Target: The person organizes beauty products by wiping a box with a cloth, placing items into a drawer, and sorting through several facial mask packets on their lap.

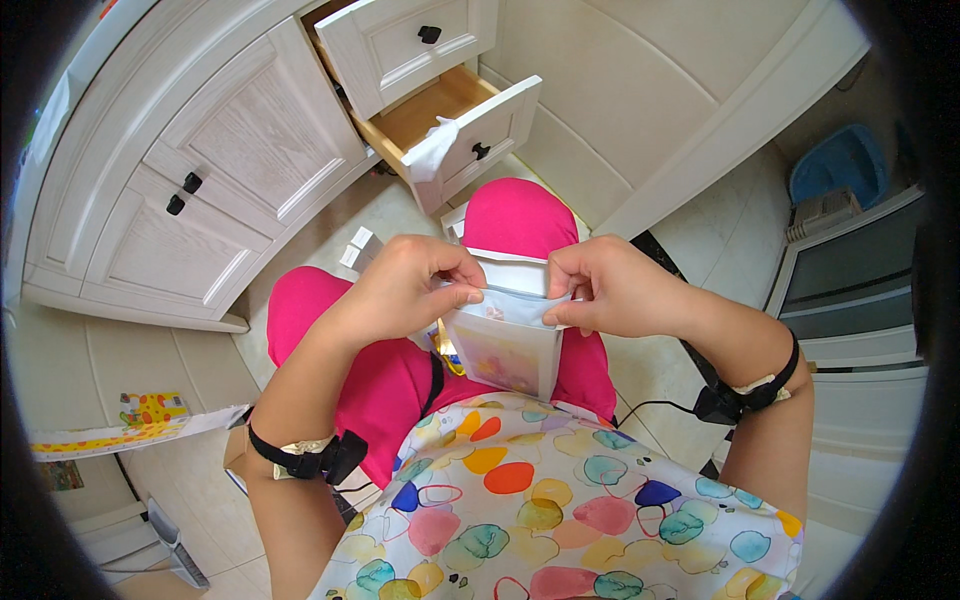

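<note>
A white box [508,357] with a soft yellow and pink print stands on my lap between my knees, its top flap [512,274] raised on the far side. At its mouth shows a pale bag [508,308]. My left hand [405,288] pinches the left end of the bag's top edge between thumb and fingers. Opposite it, my right hand [622,288] is closed in a pinch on the right end of the same edge. What the bag holds is hidden. Something yellow [452,355] shows beside the box, partly covered.
Ahead, a lower drawer [487,147] is pulled out, with a white cloth or bag [433,150] over its front; the drawer above [405,45] is partly out. A small white box [361,249] lies on the floor near my left knee. Cabinet doors [215,165] line the left.
</note>
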Available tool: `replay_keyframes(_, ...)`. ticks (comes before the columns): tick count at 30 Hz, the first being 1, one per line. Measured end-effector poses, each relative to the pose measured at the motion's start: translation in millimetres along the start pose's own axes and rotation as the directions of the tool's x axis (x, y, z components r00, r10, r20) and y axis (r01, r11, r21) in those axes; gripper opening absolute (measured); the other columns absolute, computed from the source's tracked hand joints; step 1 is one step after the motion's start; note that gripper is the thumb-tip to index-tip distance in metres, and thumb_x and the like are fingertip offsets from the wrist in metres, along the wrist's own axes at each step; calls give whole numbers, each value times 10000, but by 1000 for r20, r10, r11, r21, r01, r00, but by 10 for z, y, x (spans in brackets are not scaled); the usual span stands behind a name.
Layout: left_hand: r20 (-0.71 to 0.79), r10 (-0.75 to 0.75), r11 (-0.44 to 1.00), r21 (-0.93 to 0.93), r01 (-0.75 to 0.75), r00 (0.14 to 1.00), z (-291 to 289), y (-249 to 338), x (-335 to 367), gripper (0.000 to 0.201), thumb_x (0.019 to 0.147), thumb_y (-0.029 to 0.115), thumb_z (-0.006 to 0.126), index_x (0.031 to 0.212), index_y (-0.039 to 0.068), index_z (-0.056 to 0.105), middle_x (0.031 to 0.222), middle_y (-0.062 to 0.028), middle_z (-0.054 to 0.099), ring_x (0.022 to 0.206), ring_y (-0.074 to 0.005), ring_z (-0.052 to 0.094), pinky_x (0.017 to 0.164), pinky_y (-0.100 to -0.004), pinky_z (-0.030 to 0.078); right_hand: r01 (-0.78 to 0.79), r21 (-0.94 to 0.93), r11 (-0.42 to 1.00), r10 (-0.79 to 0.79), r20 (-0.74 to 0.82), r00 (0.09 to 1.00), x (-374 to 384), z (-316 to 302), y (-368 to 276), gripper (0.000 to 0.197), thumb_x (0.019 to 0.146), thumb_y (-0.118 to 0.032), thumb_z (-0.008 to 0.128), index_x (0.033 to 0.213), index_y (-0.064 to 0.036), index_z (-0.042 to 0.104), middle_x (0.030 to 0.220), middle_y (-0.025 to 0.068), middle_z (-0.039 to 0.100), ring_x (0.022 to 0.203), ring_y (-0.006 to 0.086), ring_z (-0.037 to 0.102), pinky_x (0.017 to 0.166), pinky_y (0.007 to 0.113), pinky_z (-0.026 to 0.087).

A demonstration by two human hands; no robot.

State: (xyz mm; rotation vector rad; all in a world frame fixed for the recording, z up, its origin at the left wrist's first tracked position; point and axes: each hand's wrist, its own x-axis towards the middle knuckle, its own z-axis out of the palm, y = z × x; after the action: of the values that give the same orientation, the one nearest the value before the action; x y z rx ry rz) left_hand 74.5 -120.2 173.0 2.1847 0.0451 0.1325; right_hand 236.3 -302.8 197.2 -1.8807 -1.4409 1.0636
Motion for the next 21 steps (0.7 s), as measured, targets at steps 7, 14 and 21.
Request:
replay_keyframes(7,-16,-42,994,-101,41,999,22,-24,-12,76,717,39,693,749,13,629,701,-61,625,657,-151,572,621,-280,453,34,67,997,-32,-29,999,-4,30,75,218,685,-124,733,781,-24,564,682,91,605,581,172,552,540,301,441)
replay_keyframes(14,128,6,1000,-2,-5,992,-2,-33,-36,68,718,26,683,765,24,634,699,-58,624,640,-159,574,611,-274,457,50,126,991,-49,-10,999,-28,76,22,163,775,-151,657,782,-12,572,635,89,578,549,161,517,525,281,415)
replay_keyframes(21,284,-44,994,113,12,958,-28,-36,-73,68,714,17,673,779,17,655,723,-84,648,668,-203,606,649,-298,477,246,40,968,-248,34,968,23,132,86,217,809,-185,636,717,5,585,544,119,512,479,178,470,477,299,379)
